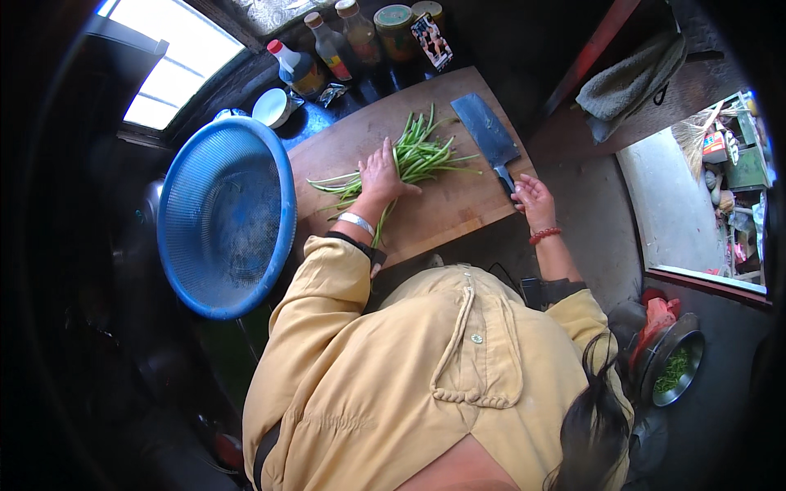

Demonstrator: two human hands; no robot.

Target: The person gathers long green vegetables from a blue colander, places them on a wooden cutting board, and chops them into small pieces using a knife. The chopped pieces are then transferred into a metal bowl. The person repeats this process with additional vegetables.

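My left hand (382,177) lies over a loose bunch of long green vegetable stems (424,150), pressing them against a wooden cutting board (442,215). Its thumb points right across the lower stems, and some stems stick out left of the hand and under the wrist. To the right, a cleaver (488,130) lies with its broad dark blade flat on the board. My right hand (533,199) is at the butt of its black handle, fingers curled. Whether those fingers grip the handle or only touch it is not clear.
A blue plastic colander (287,202) stands left of the board, with a white bowl (271,108) behind it. Sauce bottles (331,46), jars (395,30) and a phone (432,42) line the back. Low at right is a metal basin (694,368) holding chopped greens (673,370).
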